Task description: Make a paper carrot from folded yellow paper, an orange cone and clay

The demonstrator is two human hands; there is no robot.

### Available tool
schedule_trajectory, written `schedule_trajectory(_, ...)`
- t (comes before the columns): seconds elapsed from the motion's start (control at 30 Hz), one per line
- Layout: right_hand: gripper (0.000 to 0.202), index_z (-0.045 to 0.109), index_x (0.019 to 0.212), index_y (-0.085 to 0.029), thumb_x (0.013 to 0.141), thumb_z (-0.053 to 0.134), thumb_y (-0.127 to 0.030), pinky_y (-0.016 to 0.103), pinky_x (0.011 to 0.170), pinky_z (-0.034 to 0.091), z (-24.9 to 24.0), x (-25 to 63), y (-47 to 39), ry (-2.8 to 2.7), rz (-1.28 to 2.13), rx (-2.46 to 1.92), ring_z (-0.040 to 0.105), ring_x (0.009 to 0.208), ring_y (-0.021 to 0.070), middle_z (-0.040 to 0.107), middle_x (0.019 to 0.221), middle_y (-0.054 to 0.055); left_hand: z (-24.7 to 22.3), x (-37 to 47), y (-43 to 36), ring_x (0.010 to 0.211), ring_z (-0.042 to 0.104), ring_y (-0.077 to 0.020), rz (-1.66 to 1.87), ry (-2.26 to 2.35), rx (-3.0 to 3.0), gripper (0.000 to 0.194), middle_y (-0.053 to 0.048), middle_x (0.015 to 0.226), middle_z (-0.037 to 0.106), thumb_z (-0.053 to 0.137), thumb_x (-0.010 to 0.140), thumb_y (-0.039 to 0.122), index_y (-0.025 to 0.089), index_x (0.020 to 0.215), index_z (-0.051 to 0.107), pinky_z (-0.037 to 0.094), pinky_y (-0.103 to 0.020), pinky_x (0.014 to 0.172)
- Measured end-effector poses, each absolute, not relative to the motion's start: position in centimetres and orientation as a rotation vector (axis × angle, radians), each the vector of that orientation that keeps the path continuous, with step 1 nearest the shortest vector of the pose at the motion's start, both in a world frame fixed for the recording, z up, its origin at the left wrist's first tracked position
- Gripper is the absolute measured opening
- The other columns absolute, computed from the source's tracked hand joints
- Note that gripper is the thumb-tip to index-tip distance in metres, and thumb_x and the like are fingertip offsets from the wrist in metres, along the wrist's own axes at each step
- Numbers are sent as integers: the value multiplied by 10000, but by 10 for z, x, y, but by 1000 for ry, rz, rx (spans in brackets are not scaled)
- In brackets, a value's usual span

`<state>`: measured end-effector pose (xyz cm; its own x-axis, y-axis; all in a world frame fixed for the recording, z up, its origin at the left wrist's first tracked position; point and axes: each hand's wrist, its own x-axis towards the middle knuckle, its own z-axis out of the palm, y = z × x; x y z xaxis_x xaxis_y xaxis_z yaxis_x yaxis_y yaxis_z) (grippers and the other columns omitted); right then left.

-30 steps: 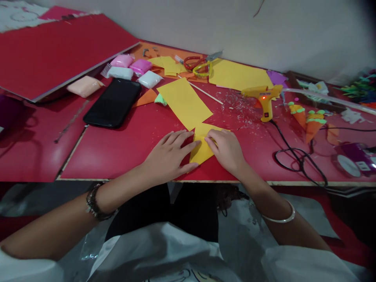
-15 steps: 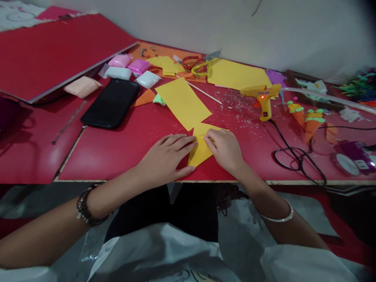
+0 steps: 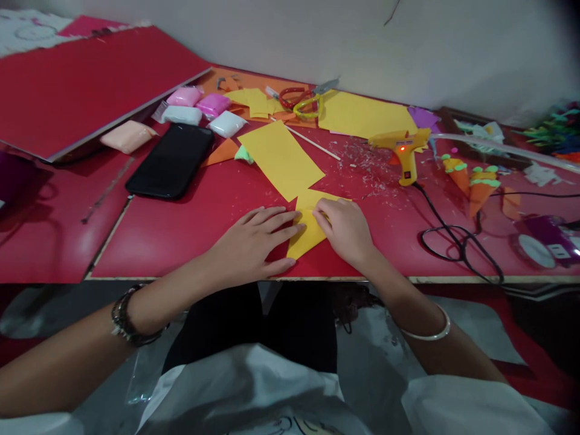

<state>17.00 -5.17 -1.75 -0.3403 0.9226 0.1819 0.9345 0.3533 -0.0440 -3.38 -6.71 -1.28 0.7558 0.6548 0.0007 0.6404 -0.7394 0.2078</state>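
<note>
A folded yellow paper lies at the front edge of the red table, between my hands. My left hand rests flat with its fingers spread, the fingertips touching the paper's left side. Curled over the right side is my right hand, thumb and forefinger pressed together on the paper; its other fingertips are hidden. Just beyond sits a yellow paper rectangle, its near corner close to the folded piece.
A black phone and several clay packs lie left. Scissors rest at the back. To the right are a yellow glue gun with a lit red light, its looped cord, and small orange cones.
My left fingertips have shifted slightly on the folded paper. My right hand stays nearly still, and the view has moved a little.
</note>
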Motion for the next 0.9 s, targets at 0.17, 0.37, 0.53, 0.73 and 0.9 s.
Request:
schedule_trajectory(0.17, 174, 518, 775, -175, 859, 391, -259, 277, 629, 279, -18, 170, -52, -2421, -74, -1683, 511, 703, 162, 608, 742, 31, -9, -37, -64, 1294, 215, -221, 64, 996, 2744, 574, 6, 1428, 245, 331, 825, 535, 299, 1342, 251, 185, -403, 1049)
schedule_trajectory(0.37, 214, 542, 842, -162, 867, 364, -277, 301, 669, 315, -16, 171, -53, -2427, -83, -1680, 515, 741, 193, 606, 782, 59, -4, -38, -55, 1299, 196, -232, 9, 962, 2721, 619, 11, 1438, 216, 355, 784, 594, 325, 1334, 257, 179, -420, 1043)
schedule_trajectory(0.53, 316, 523, 1090, -162, 858, 383, -325, 366, 871, 314, -9, 173, -73, -2467, -182, -1473, 463, 991, 239, 545, 1055, 115, -7, -38, -54, 1308, 163, -242, 30, 963, 2709, 671, -4, 1444, 197, 372, 756, 623, 299, 1334, 267, 146, -430, 1051)
schedule_trajectory(0.73, 351, 516, 1159, -244, 858, 388, -370, 431, 1033, 180, -9, 171, -112, -2728, -59, -1066, 328, 1217, 226, 472, 1256, 70, -10, -40, -53, 1307, 159, -242, 68, 939, 2717, 671, 1, 1443, 199, 415, 752, 588, 298, 1337, 261, 136, -428, 1055)
schedule_trajectory(0.9, 377, 499, 1193, -220, 859, 389, -358, 420, 1032, 216, -14, 172, -118, -2737, 63, -1097, 390, 1169, 209, 530, 1196, 67, -8, -39, -52, 1308, 158, -240, 17, 962, 2708, 662, 14, 1445, 192, 375, 760, 608, 317, 1340, 241, 160, -429, 1047)
